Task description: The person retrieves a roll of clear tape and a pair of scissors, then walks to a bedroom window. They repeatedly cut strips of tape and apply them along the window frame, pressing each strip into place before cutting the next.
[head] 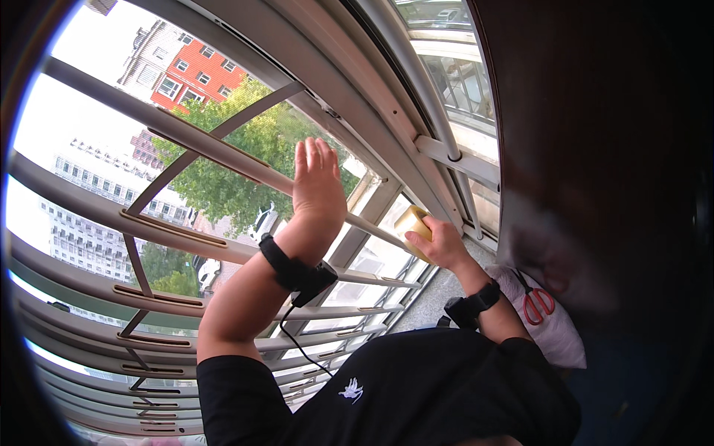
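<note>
My left hand (319,181) reaches up past a white metal bar with its fingers straight, its back towards me; the fingertips lie over the lower edge of the window's insect screen (262,106). Whether the palm touches the screen or the bar cannot be told. A roll of yellowish packing tape (411,224) is gripped in my right hand (440,243), thumb on its side and fingers at its core. This hand is near the window frame's corner, to the right of my left hand. Both wrists wear black straps with small boxes.
Slatted white bars (234,248) with dark straps cross the window on the left. Red-handled scissors (538,305) lie on a pale cushion or bag (563,340) at the right. Beside it is a speckled grey surface (440,290). A dark panel (558,139) borders the right side.
</note>
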The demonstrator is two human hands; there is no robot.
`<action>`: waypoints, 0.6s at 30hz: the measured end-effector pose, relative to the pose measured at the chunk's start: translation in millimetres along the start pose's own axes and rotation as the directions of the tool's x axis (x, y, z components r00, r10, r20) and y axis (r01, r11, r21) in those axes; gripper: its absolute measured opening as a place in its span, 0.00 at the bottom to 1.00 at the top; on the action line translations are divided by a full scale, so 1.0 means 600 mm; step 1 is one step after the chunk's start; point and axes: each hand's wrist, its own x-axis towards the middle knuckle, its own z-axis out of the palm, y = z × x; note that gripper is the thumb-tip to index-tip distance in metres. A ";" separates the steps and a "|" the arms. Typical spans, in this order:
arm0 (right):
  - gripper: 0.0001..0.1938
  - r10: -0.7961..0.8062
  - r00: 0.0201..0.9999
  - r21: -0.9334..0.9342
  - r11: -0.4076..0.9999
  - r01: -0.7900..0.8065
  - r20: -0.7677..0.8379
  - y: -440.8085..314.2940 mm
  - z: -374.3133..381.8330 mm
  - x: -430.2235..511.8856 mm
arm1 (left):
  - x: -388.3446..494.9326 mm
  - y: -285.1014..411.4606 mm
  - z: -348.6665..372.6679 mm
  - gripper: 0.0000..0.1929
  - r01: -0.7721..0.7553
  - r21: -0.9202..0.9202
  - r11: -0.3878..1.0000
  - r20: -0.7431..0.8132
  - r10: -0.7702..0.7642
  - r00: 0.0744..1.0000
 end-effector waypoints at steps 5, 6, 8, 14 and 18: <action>0.26 0.050 0.998 -0.040 0.998 -0.048 0.044 -0.009 0.010 0.014 | -0.001 0.038 0.012 0.29 -0.053 -0.045 0.998 -0.042 0.052 0.998; 0.26 0.057 0.997 -0.065 0.996 -0.054 0.045 -0.011 0.012 0.017 | 0.001 0.045 0.015 0.29 -0.047 -0.053 0.997 -0.016 0.046 0.999; 0.26 0.069 0.997 -0.106 0.992 -0.064 0.043 -0.014 0.014 0.024 | 0.007 0.057 0.026 0.28 -0.010 -0.036 0.999 -0.021 0.009 1.000; 0.26 0.085 0.995 -0.181 0.981 -0.074 0.053 -0.023 0.015 0.040 | 0.023 0.080 0.052 0.29 0.056 0.029 0.998 -0.040 -0.055 0.998; 0.27 0.087 0.992 -0.219 0.974 -0.065 0.093 -0.032 0.014 0.047 | 0.035 0.089 0.057 0.29 0.081 0.096 0.992 -0.055 -0.076 0.996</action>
